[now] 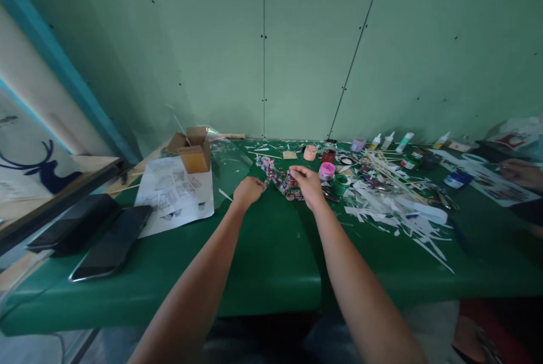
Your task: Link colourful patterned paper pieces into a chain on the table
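A curved, knobbly multicoloured piece (265,165), speckled pink, purple and white, is between my hands above the green tabletop. My left hand (249,190) is closed, with thumb and fingertips pinching the piece's left edge. My right hand (307,184) has its thumb and fingers drawn together at the right part of the piece. Whatever is between those fingertips is too small to make out. Close to my right hand stand an open jar of pink paint (326,171), a dark red jar (328,156) and a green jar (340,184).
White paper strips (394,211) and thin wooden sticks (394,174) lie heaped at right. Small glue bottles (388,141) stand near the wall. Leftward are a cardboard box (195,155), a printed sheet (169,197) and a phone (111,244). Another person's hand (521,174) is at far right.
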The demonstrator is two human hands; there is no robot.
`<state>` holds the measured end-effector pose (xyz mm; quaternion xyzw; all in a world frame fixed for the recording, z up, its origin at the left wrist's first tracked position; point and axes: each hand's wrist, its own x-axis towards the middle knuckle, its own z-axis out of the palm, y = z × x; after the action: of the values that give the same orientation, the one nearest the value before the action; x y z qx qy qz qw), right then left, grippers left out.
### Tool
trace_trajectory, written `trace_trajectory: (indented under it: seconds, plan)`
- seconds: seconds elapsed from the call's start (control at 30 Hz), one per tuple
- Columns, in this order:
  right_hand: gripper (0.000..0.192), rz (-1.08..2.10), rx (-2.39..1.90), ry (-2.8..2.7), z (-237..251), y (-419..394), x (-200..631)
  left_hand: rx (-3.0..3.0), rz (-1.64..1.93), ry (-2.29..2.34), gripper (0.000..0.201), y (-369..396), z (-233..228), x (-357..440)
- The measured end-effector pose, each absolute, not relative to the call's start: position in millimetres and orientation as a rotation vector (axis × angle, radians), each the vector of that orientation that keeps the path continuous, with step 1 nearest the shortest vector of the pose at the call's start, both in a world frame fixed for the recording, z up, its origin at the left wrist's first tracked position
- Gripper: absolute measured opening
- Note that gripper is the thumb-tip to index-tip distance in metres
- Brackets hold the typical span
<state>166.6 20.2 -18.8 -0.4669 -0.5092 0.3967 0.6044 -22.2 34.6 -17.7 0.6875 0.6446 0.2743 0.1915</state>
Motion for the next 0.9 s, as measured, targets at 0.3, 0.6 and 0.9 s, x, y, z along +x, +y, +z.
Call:
trace_trajectory:
  seconds: [0.3,0.6,0.9]
  plan:
    - [0.025,0.913,-1.096,-1.501,-10.3,4.4,146.5,1.178,1.357,1.288,0.023,12.3,-12.1,-8.8]
    - [0.021,0.949,-1.097,-1.489,-10.3,2.0,142.2,1.212,1.421,1.188,0.026,9.5,-16.3,-6.0]
    - [0.019,0.954,-1.046,-1.473,-7.7,1.1,141.1,1.32,1.456,1.161,0.019,6.9,-15.4,-4.5]
